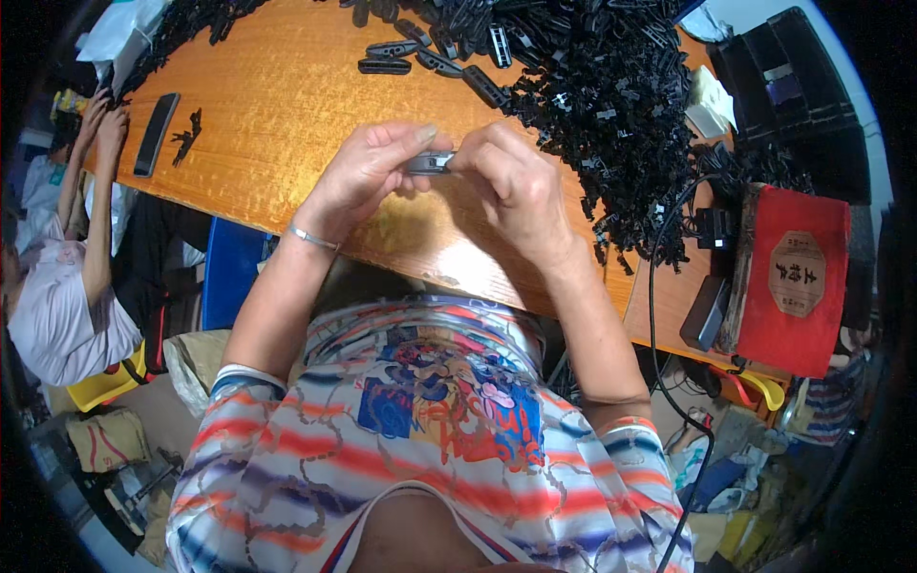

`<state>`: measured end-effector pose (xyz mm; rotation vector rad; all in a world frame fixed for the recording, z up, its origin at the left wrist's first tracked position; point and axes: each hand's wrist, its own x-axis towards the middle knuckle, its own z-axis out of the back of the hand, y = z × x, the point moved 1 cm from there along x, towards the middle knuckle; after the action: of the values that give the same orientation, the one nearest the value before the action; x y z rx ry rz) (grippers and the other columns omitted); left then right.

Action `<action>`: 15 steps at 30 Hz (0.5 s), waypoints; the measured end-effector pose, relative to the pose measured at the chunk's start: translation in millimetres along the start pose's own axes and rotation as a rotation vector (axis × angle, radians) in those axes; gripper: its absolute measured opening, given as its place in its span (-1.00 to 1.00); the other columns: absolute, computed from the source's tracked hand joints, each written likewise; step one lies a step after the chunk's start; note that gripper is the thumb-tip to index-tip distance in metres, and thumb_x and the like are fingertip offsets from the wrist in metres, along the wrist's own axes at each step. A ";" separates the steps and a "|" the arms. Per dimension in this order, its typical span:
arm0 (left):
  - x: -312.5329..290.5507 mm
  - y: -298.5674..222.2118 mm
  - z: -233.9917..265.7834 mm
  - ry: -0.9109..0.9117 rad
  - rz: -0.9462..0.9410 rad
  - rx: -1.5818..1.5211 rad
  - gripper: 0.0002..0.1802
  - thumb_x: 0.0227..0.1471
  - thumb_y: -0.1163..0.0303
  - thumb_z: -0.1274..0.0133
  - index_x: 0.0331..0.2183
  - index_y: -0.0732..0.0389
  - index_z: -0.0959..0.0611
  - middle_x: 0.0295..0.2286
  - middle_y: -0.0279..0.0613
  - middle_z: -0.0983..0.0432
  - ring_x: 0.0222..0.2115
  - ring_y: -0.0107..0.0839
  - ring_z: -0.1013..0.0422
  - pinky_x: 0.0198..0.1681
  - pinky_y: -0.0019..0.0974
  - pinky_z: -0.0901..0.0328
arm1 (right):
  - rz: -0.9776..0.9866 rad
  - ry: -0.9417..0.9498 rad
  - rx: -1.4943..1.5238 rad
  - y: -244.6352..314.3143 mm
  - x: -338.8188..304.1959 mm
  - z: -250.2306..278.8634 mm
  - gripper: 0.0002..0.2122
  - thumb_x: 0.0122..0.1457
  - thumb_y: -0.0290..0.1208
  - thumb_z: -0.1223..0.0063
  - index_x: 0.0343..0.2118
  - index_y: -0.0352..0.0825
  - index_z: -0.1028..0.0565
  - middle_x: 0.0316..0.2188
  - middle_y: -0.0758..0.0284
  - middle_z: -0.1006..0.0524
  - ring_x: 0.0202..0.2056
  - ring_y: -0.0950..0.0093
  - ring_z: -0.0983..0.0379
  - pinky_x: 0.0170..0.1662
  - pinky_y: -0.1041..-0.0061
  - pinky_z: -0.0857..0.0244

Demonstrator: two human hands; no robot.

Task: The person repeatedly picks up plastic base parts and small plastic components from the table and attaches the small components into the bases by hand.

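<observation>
Above the near edge of the table, my left hand (368, 177) grips a small dark oblong plastic casing (427, 163) between thumb and fingers. A pale bit shows near the casing's right end. Against that end, the thumb and forefinger of my right hand (511, 181) are pinched together; whatever lies between them is hidden. Beyond my hands lie several similar black oblong plastic casings (385, 67). A large heap of small black plastic parts (611, 134) spreads over the right side of the tabletop.
The wooden table (277, 86) curves round in front of me. At right are a red box (798, 277), a black cable (652, 306) and a white tissue pack (712, 100). At left lies a phone-like black slab (156, 134), near another person's hands (100, 124).
</observation>
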<state>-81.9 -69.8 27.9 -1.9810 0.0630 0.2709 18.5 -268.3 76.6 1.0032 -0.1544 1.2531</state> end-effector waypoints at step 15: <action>-34.5 24.5 -8.3 -0.198 -0.216 0.471 -0.69 0.22 0.68 -0.13 0.01 0.36 -0.60 -0.19 -0.32 -0.62 -0.17 -0.60 -0.52 -0.10 -0.49 -0.44 | -0.713 0.282 0.012 -2.9 -14.7 -41.0 -0.69 0.00 -0.28 -0.55 -0.32 -0.34 -0.63 -0.34 0.08 -0.68 -0.27 0.09 -0.64 -0.18 0.20 -0.48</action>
<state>-118.2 -90.2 16.7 -1.4711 -0.1977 0.2803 -1.1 -250.0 42.2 0.7750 0.4021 0.7212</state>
